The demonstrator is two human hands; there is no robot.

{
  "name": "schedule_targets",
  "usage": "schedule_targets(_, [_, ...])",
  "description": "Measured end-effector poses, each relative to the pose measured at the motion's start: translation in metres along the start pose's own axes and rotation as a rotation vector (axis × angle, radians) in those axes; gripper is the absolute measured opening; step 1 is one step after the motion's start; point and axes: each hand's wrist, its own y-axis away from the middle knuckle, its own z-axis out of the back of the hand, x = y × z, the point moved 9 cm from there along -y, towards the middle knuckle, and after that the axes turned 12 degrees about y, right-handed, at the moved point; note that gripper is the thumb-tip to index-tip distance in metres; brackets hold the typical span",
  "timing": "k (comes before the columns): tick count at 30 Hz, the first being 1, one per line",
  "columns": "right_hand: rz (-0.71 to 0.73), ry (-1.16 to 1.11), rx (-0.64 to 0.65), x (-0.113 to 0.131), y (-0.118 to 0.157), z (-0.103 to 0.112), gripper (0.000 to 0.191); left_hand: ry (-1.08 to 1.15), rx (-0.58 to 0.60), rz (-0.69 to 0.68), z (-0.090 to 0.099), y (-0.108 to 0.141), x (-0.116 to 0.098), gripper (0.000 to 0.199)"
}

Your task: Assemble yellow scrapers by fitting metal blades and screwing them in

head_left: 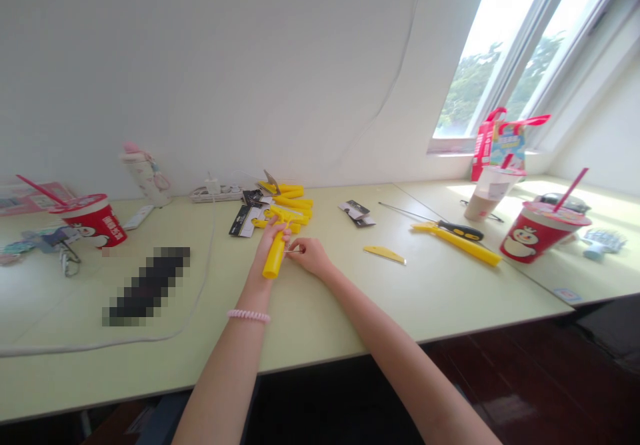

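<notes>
Gripping a yellow plastic roller handle (pixel 274 258) firmly in the left hand (pixel 270 240), pinching a thin metal pin (pixel 294 250) narrowly in the right hand (pixel 311 256), risking the pin slipping if that pinch loosens.

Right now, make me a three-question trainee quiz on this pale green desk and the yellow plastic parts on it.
1. Which hand grips the yellow plastic handle, left or right?
2. True or false: the pink coiled bracelet is on the right wrist.
3. How many red paper cups with pink straws stand on the pale green desk?

Key: 1. The left hand. 2. False, it is on the left wrist. 3. Two.
</notes>
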Motion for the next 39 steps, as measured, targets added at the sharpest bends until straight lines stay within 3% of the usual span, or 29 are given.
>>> schedule_targets(9, [0.022,0.182,0.044,0.005,-0.008,-0.016,0.012,0.042,-0.033,0.018,-0.002,0.003,-0.001,0.042])
schedule_targets(20, [0.013,0.325,0.082,-0.007,0.004,0.007,0.018,0.042,-0.004,0.068,-0.006,0.006,0.009,0.042])
schedule_targets(29, [0.071,0.368,0.079,-0.005,0.008,0.005,0.02,0.007,-0.008,0.084,-0.005,0.006,0.012,0.045])
schedule_targets(32, [0.053,0.269,0.045,-0.01,0.006,0.012,0.015,-0.032,0.008,0.095,-0.004,0.004,0.013,0.047])
schedule_targets(34, [0.0,0.106,-0.049,-0.018,0.004,0.029,0.013,-0.075,0.025,0.106,-0.004,0.004,0.014,0.048])
schedule_targets(39, [-0.105,-0.279,-0.296,-0.044,0.004,0.072,0.029,-0.252,0.131,0.236,-0.013,0.011,0.031,0.057])
